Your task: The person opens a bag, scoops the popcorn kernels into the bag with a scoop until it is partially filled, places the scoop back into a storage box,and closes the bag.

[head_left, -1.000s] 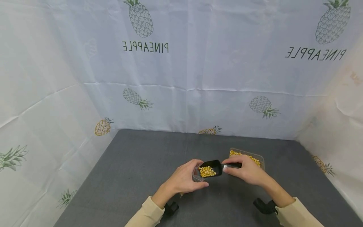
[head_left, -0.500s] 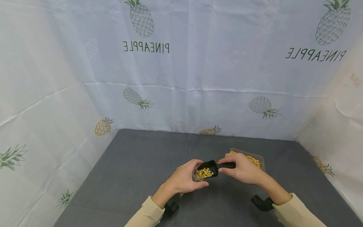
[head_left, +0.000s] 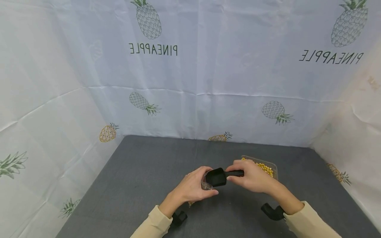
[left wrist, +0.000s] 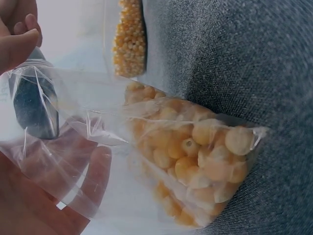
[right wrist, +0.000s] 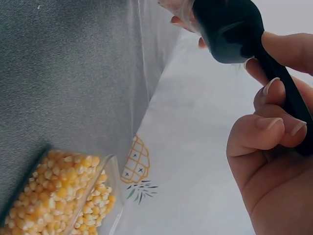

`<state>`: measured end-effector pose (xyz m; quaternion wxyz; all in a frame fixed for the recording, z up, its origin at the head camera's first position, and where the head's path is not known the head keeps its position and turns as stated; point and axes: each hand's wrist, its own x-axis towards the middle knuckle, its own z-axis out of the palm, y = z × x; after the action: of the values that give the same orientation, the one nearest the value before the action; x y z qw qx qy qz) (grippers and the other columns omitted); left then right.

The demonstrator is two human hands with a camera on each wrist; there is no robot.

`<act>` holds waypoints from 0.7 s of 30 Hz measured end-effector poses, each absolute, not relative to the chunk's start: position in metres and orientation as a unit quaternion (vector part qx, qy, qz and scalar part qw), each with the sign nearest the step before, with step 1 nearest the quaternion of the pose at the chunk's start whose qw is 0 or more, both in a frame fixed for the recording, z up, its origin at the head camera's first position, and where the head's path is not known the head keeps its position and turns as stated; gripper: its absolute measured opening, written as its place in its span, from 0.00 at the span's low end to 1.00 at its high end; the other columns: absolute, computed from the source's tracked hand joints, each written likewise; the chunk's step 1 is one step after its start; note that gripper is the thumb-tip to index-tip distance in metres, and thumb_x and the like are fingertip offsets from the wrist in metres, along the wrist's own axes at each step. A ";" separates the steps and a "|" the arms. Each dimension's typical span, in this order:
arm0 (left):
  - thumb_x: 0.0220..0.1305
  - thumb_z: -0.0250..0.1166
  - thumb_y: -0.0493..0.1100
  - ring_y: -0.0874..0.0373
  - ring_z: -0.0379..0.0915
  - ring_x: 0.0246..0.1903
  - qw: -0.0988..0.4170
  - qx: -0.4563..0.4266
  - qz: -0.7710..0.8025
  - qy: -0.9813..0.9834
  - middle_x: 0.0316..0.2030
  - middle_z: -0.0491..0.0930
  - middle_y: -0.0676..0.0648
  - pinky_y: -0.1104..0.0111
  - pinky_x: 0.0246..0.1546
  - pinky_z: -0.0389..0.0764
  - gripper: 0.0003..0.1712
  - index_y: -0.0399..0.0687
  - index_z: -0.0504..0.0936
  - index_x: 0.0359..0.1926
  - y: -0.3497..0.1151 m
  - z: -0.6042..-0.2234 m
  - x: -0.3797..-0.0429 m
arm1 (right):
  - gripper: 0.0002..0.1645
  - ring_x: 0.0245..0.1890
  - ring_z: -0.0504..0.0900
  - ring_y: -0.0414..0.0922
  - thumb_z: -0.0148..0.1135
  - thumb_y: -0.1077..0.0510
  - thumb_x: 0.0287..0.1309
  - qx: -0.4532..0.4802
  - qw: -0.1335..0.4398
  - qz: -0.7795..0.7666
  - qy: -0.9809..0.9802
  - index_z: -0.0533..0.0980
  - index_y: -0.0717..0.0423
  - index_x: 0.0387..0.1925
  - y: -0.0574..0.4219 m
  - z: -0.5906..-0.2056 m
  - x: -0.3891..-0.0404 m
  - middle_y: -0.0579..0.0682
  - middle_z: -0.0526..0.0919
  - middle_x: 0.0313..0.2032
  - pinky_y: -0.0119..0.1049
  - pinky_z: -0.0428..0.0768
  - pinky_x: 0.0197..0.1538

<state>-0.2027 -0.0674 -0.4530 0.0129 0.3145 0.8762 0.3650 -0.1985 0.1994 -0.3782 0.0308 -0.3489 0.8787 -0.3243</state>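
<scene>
My left hand (head_left: 194,186) grips a clear plastic bag (left wrist: 93,112) near its mouth, thumb and fingers curved around it. Yellow corn kernels (left wrist: 190,161) fill the lower part of the bag, which hangs down close over the table. Between finger and thumb my right hand (head_left: 253,177) holds a black scoop (head_left: 216,177) by its handle. The scoop's front end is inside the bag's mouth, tipped toward it, and its visible bowl shows no kernels in the head view. Through the bag's film the dark scoop tip shows in the left wrist view.
A clear rectangular container (head_left: 275,168) of corn kernels stands behind my right hand; the right wrist view shows its kernels (right wrist: 58,186) through the side. The grey table (head_left: 148,165) ends at a pineapple-print curtain (head_left: 196,115). Black straps with mounts (head_left: 272,211) sit at the wrists.
My right hand has moved left and tipped the scoop into the bag. The kernels that lay in the scoop have gone from it. My left hand has stayed almost still.
</scene>
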 end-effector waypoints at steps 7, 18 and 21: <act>0.59 0.72 0.64 0.68 0.71 0.38 0.009 0.315 0.361 0.878 0.53 0.77 0.53 0.71 0.37 0.76 0.41 0.53 0.71 0.67 -0.068 -0.453 -0.202 | 0.14 0.27 0.71 0.37 0.69 0.51 0.65 -0.321 0.030 -0.353 0.878 0.86 0.51 0.48 0.210 -0.385 -0.198 0.40 0.78 0.32 0.34 0.73 0.30; 0.59 0.71 0.64 0.68 0.72 0.37 0.002 0.317 0.366 0.875 0.49 0.78 0.52 0.71 0.35 0.76 0.41 0.50 0.72 0.67 -0.067 -0.453 -0.202 | 0.14 0.39 0.80 0.39 0.68 0.53 0.66 -0.265 0.028 -0.406 0.874 0.85 0.53 0.50 0.230 -0.394 -0.190 0.50 0.85 0.46 0.36 0.81 0.37; 0.60 0.70 0.64 0.68 0.74 0.39 0.001 0.319 0.362 0.876 0.50 0.79 0.53 0.70 0.37 0.78 0.41 0.50 0.72 0.68 -0.067 -0.453 -0.201 | 0.16 0.44 0.81 0.41 0.69 0.52 0.65 -0.244 0.023 -0.411 0.878 0.85 0.52 0.52 0.235 -0.395 -0.189 0.50 0.85 0.48 0.36 0.81 0.41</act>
<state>-0.2014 -0.0666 -0.4531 0.0005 0.3185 0.8762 0.3617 -0.1886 0.2348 -0.3954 0.0234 -0.2440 0.8781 -0.4110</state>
